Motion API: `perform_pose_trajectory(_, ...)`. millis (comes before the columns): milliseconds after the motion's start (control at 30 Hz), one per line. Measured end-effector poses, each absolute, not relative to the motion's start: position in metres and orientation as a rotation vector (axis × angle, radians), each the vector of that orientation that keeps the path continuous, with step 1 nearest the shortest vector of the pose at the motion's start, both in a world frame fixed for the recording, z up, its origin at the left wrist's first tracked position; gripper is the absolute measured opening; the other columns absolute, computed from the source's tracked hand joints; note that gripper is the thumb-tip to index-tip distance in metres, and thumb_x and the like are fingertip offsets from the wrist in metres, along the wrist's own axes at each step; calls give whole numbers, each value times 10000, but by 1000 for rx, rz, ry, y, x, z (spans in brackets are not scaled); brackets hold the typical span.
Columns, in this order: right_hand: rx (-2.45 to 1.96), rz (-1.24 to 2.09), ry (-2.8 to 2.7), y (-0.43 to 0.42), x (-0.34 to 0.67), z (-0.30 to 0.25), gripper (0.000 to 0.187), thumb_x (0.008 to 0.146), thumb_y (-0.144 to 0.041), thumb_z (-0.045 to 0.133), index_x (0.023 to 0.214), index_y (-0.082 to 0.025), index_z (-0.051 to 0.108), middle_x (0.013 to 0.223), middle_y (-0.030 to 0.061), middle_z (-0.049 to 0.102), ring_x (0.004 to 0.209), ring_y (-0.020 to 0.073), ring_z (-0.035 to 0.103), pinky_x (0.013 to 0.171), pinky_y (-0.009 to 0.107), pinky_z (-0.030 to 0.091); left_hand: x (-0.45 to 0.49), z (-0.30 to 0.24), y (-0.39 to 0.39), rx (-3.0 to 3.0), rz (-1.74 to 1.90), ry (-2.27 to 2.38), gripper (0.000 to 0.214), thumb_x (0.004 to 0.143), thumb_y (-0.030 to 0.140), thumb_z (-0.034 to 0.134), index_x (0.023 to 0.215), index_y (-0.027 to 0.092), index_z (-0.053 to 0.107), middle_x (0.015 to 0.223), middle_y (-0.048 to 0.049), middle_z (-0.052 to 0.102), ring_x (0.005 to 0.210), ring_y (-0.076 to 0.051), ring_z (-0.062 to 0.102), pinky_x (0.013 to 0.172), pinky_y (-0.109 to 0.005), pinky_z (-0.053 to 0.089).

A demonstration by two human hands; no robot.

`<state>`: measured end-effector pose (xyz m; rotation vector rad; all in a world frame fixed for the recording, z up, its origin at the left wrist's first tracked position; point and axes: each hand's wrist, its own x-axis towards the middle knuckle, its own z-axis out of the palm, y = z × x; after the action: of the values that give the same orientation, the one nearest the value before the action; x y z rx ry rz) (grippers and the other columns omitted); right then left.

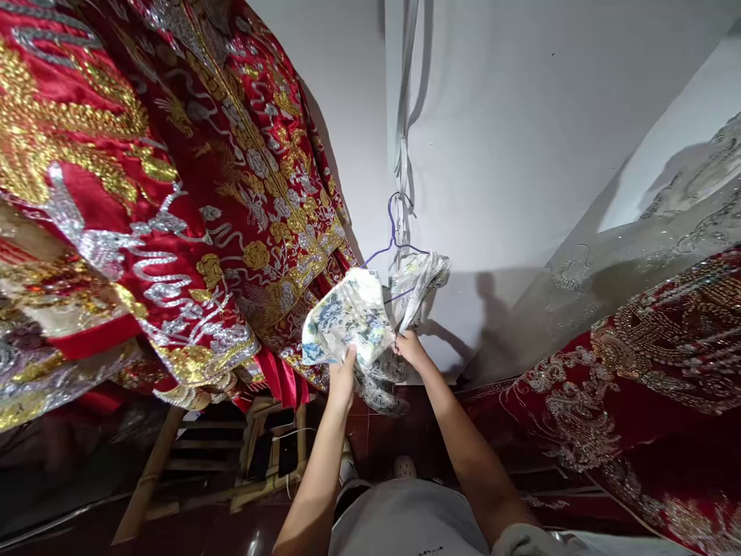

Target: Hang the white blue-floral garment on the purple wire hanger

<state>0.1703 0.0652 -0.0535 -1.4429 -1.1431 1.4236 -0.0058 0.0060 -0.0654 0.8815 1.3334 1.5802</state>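
A small white garment with a blue floral print [347,316] hangs on a thin purple wire hanger [394,241] against a white wall. My left hand [343,377] is closed on the garment's lower left part. At the garment's middle, my right hand [410,347] pinches the fabric just below the hanger. The hanger's hook sits by a pale strap [404,116] that runs down the wall.
Red robes with gold and silver embroidery [174,193] hang close on the left. A red beaded gown [654,371] and a pale sheer one [665,232] fill the right. A wooden stool frame [243,463] stands on the dark floor below.
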Motion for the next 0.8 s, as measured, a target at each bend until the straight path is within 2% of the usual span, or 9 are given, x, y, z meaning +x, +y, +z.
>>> perform_pose_trajectory(100,-1416,1485,-1135,36,182,-55,475,886,-549,528,550,-213,511,518,41,562,466,133,457,478,272,332,-16,-66,7,855,1728,1464,474,864,503,700,1189,171,608,1222,-133,654,1280,-308,579,1144,-480,416)
perform_pose_trajectory(233,-1270,1402,-1054,1,193,-52,552,835,-710,527,573,-227,474,487,-17,462,457,115,387,480,269,299,6,-71,-11,1250,2003,1713,480,872,395,709,1267,194,523,1303,-126,545,1263,-268,522,1140,-454,379)
perform_pose_trajectory(300,-1222,1338,-1083,-9,193,-46,565,803,-733,555,568,-231,450,482,-38,420,460,108,362,489,267,294,29,-76,-21,1524,1890,1666,421,895,351,682,1258,203,527,1288,-131,549,1250,-266,522,1120,-445,386)
perform_pose_trajectory(433,-1226,1339,-1246,-20,189,-32,454,829,-618,571,634,-207,567,507,-37,466,481,118,406,517,269,325,67,-81,-28,1721,1529,1336,284,930,302,571,1193,198,545,1108,-101,623,1049,-240,609,945,-375,484)
perform_pose_trajectory(567,-1219,1376,-1339,-21,191,-11,298,840,-411,546,654,-193,629,516,-20,531,502,130,465,534,268,351,76,-74,-23,1696,1428,1289,101,950,288,492,941,206,551,846,-38,577,809,-198,565,773,-310,463)
perform_pose_trajectory(700,-1182,1342,-1206,4,199,33,241,804,-343,549,635,-193,632,486,-26,536,460,116,426,486,252,334,73,-65,-21,1777,1351,1273,203,970,309,467,788,222,488,761,-20,514,743,-189,505,735,-303,423)
perform_pose_trajectory(800,-1138,1195,-1193,32,198,80,308,809,-344,590,544,-190,555,499,-4,567,441,90,395,452,234,303,70,-58,-17,1867,1293,1249,220,976,293,444,766,226,442,751,-14,479,727,-184,477,720,-301,400)
